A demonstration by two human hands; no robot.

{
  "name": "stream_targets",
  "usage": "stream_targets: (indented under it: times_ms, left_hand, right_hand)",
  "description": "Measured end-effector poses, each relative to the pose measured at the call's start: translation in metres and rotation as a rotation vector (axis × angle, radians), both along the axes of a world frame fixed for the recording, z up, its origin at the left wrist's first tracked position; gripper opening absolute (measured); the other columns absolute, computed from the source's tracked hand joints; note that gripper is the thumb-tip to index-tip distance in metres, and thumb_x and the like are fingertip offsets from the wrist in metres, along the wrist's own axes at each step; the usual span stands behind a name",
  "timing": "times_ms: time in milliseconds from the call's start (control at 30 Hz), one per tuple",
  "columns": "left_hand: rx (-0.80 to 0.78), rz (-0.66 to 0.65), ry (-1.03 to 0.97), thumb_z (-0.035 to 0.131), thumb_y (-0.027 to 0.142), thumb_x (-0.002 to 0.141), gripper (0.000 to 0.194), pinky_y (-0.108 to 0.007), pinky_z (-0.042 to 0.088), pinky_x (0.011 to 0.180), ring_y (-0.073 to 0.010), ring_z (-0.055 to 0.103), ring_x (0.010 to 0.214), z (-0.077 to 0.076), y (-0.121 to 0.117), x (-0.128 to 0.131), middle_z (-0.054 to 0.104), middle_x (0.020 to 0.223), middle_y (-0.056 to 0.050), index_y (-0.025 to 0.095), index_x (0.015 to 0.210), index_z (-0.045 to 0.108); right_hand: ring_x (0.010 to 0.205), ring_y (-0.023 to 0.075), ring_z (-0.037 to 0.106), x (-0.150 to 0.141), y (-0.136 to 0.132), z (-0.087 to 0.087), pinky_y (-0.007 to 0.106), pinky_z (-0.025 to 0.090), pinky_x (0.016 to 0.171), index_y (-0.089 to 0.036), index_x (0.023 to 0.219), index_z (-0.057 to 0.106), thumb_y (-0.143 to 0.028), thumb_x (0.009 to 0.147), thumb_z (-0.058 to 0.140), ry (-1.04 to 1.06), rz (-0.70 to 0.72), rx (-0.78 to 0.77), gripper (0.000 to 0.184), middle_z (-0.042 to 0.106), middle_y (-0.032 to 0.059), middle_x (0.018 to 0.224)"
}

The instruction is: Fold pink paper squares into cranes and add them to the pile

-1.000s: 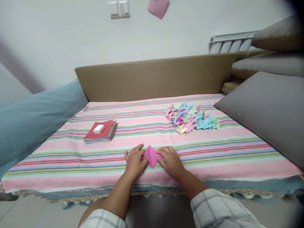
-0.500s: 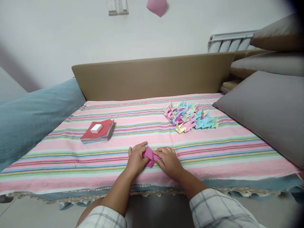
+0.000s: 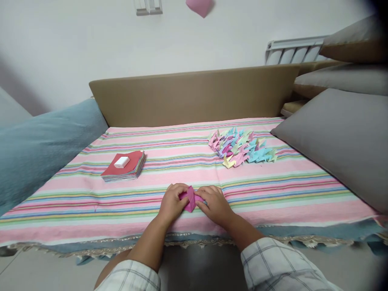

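Observation:
A partly folded piece of magenta origami paper [image 3: 190, 199] is held low over the striped cloth [image 3: 169, 171], near its front edge. My left hand [image 3: 173, 203] pinches its left side between thumb and fingers. On the opposite side, my right hand [image 3: 212, 203] grips the paper the same way. The paper's middle stands out as a pointed diamond between the two thumbs, while its outer ends are partly hidden by my fingers.
Several folded paper cranes [image 3: 239, 149] in mixed colours cluster at the back right. To the left lies a stack of coloured paper [image 3: 133, 165] with a small white block [image 3: 121, 162] on top. Grey cushions [image 3: 339, 141] line the right side; a blue cushion [image 3: 54, 149] lies left.
My left fingers have curled in closer around the magenta paper. Its middle part has turned into a narrower, more upright diamond. The right hand keeps nearly the same grip.

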State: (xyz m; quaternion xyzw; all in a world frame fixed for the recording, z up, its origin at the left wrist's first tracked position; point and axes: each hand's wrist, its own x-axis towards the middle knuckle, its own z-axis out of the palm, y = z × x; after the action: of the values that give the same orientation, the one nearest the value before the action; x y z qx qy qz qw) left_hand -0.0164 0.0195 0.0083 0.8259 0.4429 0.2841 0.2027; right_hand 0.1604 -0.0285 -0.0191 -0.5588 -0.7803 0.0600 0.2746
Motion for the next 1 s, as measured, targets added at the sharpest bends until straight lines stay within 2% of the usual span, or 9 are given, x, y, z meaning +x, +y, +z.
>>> stream_targets:
  times_ms: [133,200,300,367,567,700,1000]
  left_hand:
    - [-0.079,-0.086,-0.03,0.046,0.024,0.082,0.023,-0.036,0.042,0.097,-0.0179,0.056,0.108,0.006,-0.001,-0.007,0.063,0.113,-0.005,0.024,0.093,0.066]
    - [-0.119,-0.147,0.001,0.055,0.034,0.08,0.027,-0.037,0.041,0.1,-0.0208,0.051,0.117,0.009,-0.001,-0.013,0.057,0.125,-0.006,0.024,0.103,0.064]
    - [-0.11,-0.212,0.084,0.077,0.045,0.057,0.071,-0.044,0.035,0.104,-0.0278,0.04,0.127,0.009,-0.003,-0.019,0.044,0.138,-0.011,0.022,0.12,0.054]
    - [-0.085,-0.215,0.109,0.081,0.046,0.049,0.084,-0.047,0.031,0.106,-0.0295,0.037,0.129,0.007,-0.004,-0.019,0.041,0.139,-0.014,0.02,0.123,0.05]
    - [-0.043,-0.213,0.068,0.079,0.042,0.057,0.067,-0.043,0.033,0.105,-0.0248,0.043,0.124,0.001,-0.002,-0.017,0.048,0.134,-0.012,0.022,0.117,0.055]
    - [-0.052,-0.201,0.043,0.075,0.038,0.063,0.056,-0.042,0.034,0.104,-0.0228,0.049,0.118,0.003,-0.002,-0.017,0.055,0.128,-0.009,0.024,0.114,0.058]
    - [-0.089,-0.205,-0.025,0.075,0.035,0.064,0.047,-0.046,0.027,0.105,-0.0251,0.055,0.113,0.004,0.0,-0.014,0.061,0.121,-0.009,0.024,0.109,0.062]
  right_hand:
    - [0.098,0.02,0.049,0.001,0.0,0.0,0.035,0.034,0.087,-0.026,0.113,0.059,-0.037,0.086,0.051,0.012,0.003,-0.006,0.03,0.06,0.0044,0.109]
    - [0.098,0.0201,0.049,0.001,0.0,0.0,0.035,0.034,0.087,-0.026,0.113,0.059,-0.036,0.087,0.051,0.026,0.004,-0.011,0.03,0.061,0.0044,0.109]
    - [0.099,0.0205,0.049,0.001,0.0,0.0,0.036,0.034,0.088,-0.025,0.113,0.059,-0.035,0.086,0.051,0.041,0.004,-0.021,0.03,0.061,0.0045,0.11]
    - [0.1,0.0209,0.049,0.001,0.0,0.0,0.037,0.034,0.089,-0.025,0.113,0.06,-0.035,0.086,0.051,0.042,0.003,-0.028,0.03,0.061,0.0051,0.11]
    - [0.1,0.0206,0.049,0.002,0.0,0.001,0.036,0.033,0.089,-0.025,0.112,0.06,-0.034,0.086,0.052,0.052,0.008,-0.033,0.029,0.061,0.0043,0.11]
    - [0.098,0.0203,0.049,0.002,-0.001,0.002,0.035,0.033,0.088,-0.024,0.109,0.06,-0.03,0.085,0.053,0.062,0.013,-0.04,0.026,0.061,0.0037,0.109]
    - [0.098,0.0208,0.047,0.001,-0.001,0.004,0.035,0.032,0.088,-0.024,0.108,0.059,-0.028,0.084,0.054,0.053,0.014,-0.043,0.026,0.059,0.0039,0.109]
